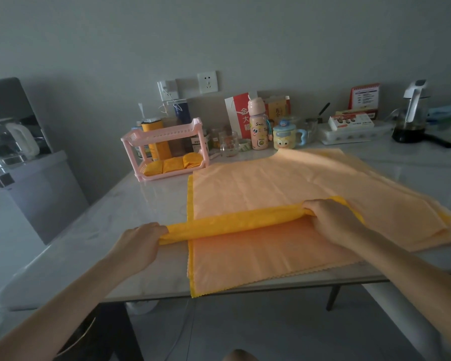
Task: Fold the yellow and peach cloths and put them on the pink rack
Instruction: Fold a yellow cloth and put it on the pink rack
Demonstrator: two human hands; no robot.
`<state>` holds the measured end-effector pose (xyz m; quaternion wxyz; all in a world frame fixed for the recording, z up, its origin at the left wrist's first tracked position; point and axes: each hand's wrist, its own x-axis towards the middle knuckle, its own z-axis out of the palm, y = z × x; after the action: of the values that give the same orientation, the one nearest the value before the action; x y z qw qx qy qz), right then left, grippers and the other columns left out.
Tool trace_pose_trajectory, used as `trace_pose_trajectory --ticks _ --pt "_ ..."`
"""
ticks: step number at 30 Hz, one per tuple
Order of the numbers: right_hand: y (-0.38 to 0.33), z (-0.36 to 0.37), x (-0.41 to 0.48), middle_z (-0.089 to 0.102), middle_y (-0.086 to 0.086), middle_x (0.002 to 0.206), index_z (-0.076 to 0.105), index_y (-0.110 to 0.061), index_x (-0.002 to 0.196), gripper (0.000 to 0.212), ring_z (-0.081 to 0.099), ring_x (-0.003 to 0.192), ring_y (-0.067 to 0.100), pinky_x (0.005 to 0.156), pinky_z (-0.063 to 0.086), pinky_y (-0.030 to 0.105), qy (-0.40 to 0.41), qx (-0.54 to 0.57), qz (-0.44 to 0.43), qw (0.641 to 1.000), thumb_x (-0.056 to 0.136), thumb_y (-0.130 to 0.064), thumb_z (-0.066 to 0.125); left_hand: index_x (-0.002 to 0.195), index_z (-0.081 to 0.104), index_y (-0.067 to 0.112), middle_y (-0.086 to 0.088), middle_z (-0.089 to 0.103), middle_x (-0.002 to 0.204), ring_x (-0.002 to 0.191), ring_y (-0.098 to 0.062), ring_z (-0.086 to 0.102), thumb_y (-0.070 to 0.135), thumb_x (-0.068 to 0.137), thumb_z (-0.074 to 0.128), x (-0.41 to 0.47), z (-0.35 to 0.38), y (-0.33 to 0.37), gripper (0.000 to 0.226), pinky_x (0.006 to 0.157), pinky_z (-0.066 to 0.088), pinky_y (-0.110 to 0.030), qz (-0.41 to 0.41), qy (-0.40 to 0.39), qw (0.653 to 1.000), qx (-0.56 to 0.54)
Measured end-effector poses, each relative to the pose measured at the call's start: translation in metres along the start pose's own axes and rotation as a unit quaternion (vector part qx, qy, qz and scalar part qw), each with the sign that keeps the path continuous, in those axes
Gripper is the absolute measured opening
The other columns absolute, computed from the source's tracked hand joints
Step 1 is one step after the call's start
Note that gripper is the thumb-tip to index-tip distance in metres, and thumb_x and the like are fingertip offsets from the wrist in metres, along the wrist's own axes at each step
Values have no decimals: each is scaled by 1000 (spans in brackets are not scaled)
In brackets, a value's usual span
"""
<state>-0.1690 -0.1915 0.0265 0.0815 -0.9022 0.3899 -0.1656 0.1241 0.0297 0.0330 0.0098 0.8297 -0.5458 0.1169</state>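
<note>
A yellow cloth (235, 222), folded into a long narrow strip, stretches across the stack of peach cloths (284, 183) spread flat on the table. My left hand (138, 243) grips the strip's left end, just off the stack's left edge. The strip's right end is gripped by my right hand (331, 220), which lies over the stack. A yellow edge of another cloth shows under the peach ones along the left side. The pink rack (164, 147) stands at the back left, with three folded yellow cloths (173, 164) on its lower shelf; its upper shelf holds nothing.
Behind the rack and cloths stand bottles, a glass, a cartoon mug (285, 136), a pink bottle (258, 126), boxes and an egg tray. A kettle (412, 113) sits at the back right. A small fridge with a jug on top stands left of the marble table (89, 246).
</note>
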Motion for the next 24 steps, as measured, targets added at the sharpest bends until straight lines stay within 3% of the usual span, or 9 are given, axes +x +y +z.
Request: trace_pose_trajectory --ticks 3,5,8,10,13,15,18,22,24 --pt "-5 -14 2 64 7 94 61 -18 101 24 58 86 25 71 45 35 -6 -16 0 1000 90 -6 43 91 53 25 2 57 94 90 -19 56 5 87 42 16 -25 -3 23 67 32 -26 -17 27 999 21" --pt "-8 -23 1 64 7 96 58 -22 93 13 59 91 27 75 45 36 -35 -12 -1 999 93 -15 47 100 57 24 2 61 98 94 -19 59 9 87 45 33 -50 -5 23 68 37 -25 -30 29 997 71" --pt "-9 -33 -8 58 2 117 56 -21 116 25 55 110 23 91 43 34 -118 51 -3 992 92 -20 53 110 59 26 1 64 110 102 -20 60 15 88 47 62 -81 -7 27 79 46 -28 -26 38 989 139" --pt "-9 -40 -16 55 -2 121 50 -25 123 34 53 113 20 95 42 33 -164 158 18 973 89 -22 58 107 61 25 1 65 109 104 -22 59 12 86 50 88 -94 -1 27 86 47 -31 -6 83 981 175" --pt "-21 -47 -28 55 0 120 43 -26 122 39 54 103 18 82 45 33 -230 372 130 890 88 -21 63 117 59 16 -5 60 118 115 -25 49 -2 81 51 133 -111 20 41 106 24 -41 4 189 966 177" --pt "-29 -38 -28 62 9 113 49 -15 120 36 60 94 24 78 49 37 -253 493 198 809 86 -11 64 137 38 11 -12 36 144 134 -28 28 1 83 50 155 -115 41 56 112 7 -50 -11 216 964 152" --pt "-47 -15 -25 65 17 101 54 -5 116 31 62 86 30 89 48 47 -262 528 246 769 86 -3 62 146 14 11 -13 9 154 142 -29 7 22 94 44 158 -88 87 61 114 8 -52 9 128 986 104" --pt "-65 -8 -20 59 14 119 48 -8 125 45 57 106 32 95 45 45 -280 458 246 807 85 -14 66 146 15 13 -7 8 156 144 -22 3 35 99 33 98 -19 138 55 116 5 -45 48 -97 991 -81" --pt "-65 -12 -20 61 12 117 51 -8 124 40 59 104 28 89 48 38 -278 427 224 831 87 -17 64 147 13 14 -3 3 157 144 -18 -1 37 99 32 62 3 144 56 116 3 -41 28 -145 979 -140"
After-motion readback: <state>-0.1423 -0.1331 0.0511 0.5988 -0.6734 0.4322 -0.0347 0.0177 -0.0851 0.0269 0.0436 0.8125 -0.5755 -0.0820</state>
